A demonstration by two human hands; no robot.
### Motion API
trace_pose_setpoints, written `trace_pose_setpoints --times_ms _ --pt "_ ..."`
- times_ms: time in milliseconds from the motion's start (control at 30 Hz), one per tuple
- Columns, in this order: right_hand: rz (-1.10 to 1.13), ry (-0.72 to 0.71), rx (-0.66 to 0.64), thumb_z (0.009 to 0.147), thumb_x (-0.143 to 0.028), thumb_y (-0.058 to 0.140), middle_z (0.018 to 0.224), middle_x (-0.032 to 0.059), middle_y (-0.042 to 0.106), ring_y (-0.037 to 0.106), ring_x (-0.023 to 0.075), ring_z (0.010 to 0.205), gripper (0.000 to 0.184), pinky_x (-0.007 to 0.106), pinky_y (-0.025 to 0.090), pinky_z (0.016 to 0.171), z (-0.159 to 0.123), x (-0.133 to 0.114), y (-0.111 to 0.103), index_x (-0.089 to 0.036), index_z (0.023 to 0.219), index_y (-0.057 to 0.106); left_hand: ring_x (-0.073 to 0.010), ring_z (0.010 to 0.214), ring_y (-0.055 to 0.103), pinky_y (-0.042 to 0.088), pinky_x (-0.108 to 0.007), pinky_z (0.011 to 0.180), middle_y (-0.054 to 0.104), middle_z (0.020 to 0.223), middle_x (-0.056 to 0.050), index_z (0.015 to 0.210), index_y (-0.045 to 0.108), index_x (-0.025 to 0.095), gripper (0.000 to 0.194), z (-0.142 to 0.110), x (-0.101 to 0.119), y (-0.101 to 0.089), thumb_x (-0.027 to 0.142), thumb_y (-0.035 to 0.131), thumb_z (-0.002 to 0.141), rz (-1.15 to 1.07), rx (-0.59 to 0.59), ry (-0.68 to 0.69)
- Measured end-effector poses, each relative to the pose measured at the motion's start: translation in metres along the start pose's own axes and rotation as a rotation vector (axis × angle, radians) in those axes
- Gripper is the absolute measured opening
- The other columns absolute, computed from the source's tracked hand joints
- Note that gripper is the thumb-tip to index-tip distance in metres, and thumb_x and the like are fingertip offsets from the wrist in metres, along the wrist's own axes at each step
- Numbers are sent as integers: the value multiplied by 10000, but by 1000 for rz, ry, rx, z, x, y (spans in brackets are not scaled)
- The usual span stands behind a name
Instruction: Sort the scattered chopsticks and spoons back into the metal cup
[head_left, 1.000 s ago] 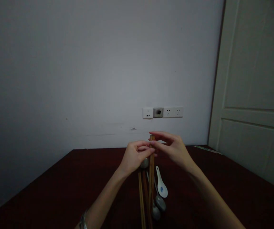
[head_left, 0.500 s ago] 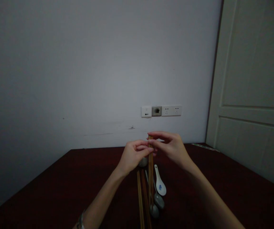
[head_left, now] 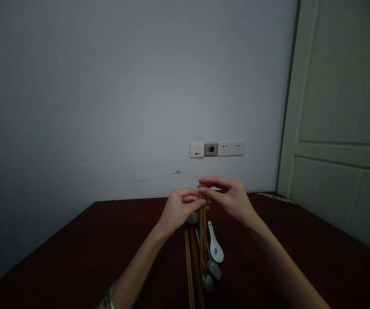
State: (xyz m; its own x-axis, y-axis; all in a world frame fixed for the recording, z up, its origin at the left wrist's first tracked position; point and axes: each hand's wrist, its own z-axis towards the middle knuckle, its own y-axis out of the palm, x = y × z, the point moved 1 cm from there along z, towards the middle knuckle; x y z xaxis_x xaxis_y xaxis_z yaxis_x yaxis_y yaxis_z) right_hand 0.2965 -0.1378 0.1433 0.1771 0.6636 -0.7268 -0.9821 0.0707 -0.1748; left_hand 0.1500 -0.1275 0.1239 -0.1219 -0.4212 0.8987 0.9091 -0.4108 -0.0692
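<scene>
A pair of wooden chopsticks (head_left: pixel 203 234) is held up in both hands above the table. My left hand (head_left: pixel 182 208) pinches them a little below their top ends. Higher up, the fingers of my right hand (head_left: pixel 225 196) close on the top ends. Behind and below lie a white spoon with a blue mark (head_left: pixel 216 251) and two metal spoons, one (head_left: pixel 215 270) beside the other (head_left: pixel 207 283). To the left are light chopsticks (head_left: pixel 189 268) and reddish-brown chopsticks (head_left: pixel 196 268). Another metal piece with a rounded end (head_left: pixel 192 218) shows partly behind my left hand.
The dark red table (head_left: pixel 75 257) reaches to a pale wall (head_left: pixel 140 107) with sockets (head_left: pixel 230 148). A panelled door (head_left: pixel 339 107) stands at the right. A thin printed strip (head_left: pixel 277 197) lies at the table's far right edge.
Both hands keep their grip on the chopsticks with almost no movement. The lower ends of the chopsticks sit slightly higher in view.
</scene>
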Motion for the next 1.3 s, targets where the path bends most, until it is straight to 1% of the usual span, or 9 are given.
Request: trace_pose_setpoints --times_ms 200,467,700,833,900,967,1100,1200,1300 --pt "53 -26 -9 657 -295 652 772 39 651 611 147 709 295 267 524 592 -1 -2 2 -196 935 656 -196 715 652 494 -274 667 692 761 -99 837 641 95 243 -2 3 -1 276 669 678 11 5 -11" --pt "33 -45 5 644 -313 663 762 35 640 606 141 713 208 246 524 587 -1 -3 2 -181 802 631 -203 723 654 498 -282 674 693 760 -99 830 639 98 250 -1 1 -2 281 681 664 -6 12 -7" --pt "29 -28 -7 653 -329 656 752 36 642 609 144 690 215 253 521 577 -1 -1 2 -175 801 631 -203 729 654 500 -280 677 693 768 -103 839 641 91 250 -2 2 -2 275 672 673 5 -6 -9" --pt "-20 -44 2 657 -323 654 758 41 652 616 150 703 198 265 523 609 -1 0 3 -175 787 641 -199 711 654 499 -277 662 692 755 -98 849 643 93 262 -1 -1 -4 280 676 668 2 -3 -12" --pt "-39 -57 6 665 -330 647 777 46 656 618 154 722 207 267 525 620 -1 1 4 -176 803 647 -200 704 653 497 -274 650 690 743 -94 857 643 92 277 0 -4 -4 286 680 663 1 6 -13" --pt "-30 -53 -3 668 -334 646 817 54 662 623 161 755 263 275 529 638 -1 2 5 -182 882 647 -196 699 652 494 -265 641 688 735 -89 846 646 93 277 2 -6 -6 286 689 652 8 22 -16" --pt "68 54 -83 687 -350 631 906 77 678 633 182 823 436 341 526 730 2 7 4 -189 1089 588 -187 689 649 496 -262 636 691 734 -82 811 646 103 259 6 -7 -13 286 701 635 21 77 -25" --pt "140 183 -203 686 -376 630 914 88 686 634 190 852 387 379 493 817 5 19 4 -158 1005 637 -186 679 651 503 -269 639 691 715 -84 788 630 101 256 9 -6 -24 287 704 629 3 132 -14" --pt "259 369 -387 608 -356 702 895 88 691 638 190 838 404 376 483 830 5 34 9 -130 940 663 -196 673 654 513 -282 637 691 711 -89 763 598 97 283 11 -6 -34 282 729 594 -23 199 -19"
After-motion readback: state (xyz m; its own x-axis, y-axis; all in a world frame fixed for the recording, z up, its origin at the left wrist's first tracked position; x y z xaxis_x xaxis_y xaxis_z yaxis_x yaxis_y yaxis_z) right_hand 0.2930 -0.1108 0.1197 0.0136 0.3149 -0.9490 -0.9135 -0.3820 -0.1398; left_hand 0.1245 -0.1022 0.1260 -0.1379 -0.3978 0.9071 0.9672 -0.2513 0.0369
